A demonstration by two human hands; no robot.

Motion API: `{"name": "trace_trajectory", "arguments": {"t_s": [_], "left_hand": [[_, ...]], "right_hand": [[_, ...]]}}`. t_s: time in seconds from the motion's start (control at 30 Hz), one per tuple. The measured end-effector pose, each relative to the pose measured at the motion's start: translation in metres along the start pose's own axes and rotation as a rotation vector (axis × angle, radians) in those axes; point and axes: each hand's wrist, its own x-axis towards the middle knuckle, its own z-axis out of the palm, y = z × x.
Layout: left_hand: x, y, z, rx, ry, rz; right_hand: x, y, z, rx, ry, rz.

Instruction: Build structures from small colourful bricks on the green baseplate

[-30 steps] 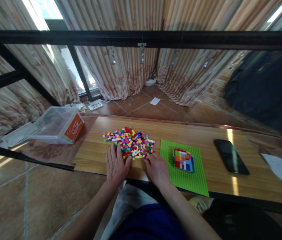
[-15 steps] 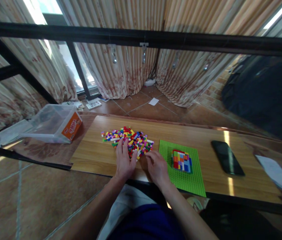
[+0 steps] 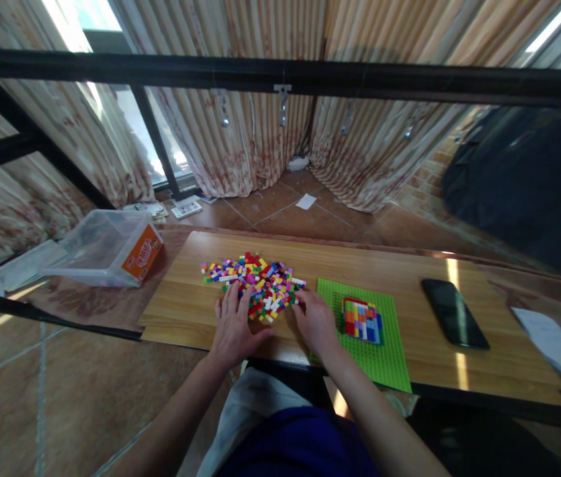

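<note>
A heap of small coloured bricks (image 3: pixel 256 281) lies on a wooden board (image 3: pixel 409 278). My left hand (image 3: pixel 233 326) rests flat at the heap's near left edge, fingers spread and touching the bricks. My right hand (image 3: pixel 316 319) lies palm down at the heap's near right edge, fingers curled towards the bricks; I cannot make out anything in them. Just right of that hand lies a green baseplate (image 3: pixel 382 351) with a square block of mixed-colour bricks (image 3: pixel 361 319) built on it.
A black phone (image 3: pixel 454 312) lies on the board to the right, with white paper (image 3: pixel 553 344) beyond it. A clear plastic box with an orange label (image 3: pixel 111 246) stands at the left. A black metal frame (image 3: pixel 310 76) crosses overhead; curtains hang behind.
My left hand reached up into the heap and has drawn back to its near left edge. My right hand has shifted slightly right, towards the baseplate's corner.
</note>
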Motion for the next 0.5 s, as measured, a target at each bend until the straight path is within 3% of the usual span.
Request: {"name": "trace_trajectory", "arguments": {"t_s": [0.3,0.5], "left_hand": [[0.003,-0.002,0.012,0.028,0.108,0.029],[0.002,-0.004,0.015,0.026,0.129,0.045]], "right_hand": [[0.008,-0.007,0.003,0.431,0.026,0.034],[-0.001,-0.004,0.003,0.207,0.06,-0.07]]}}
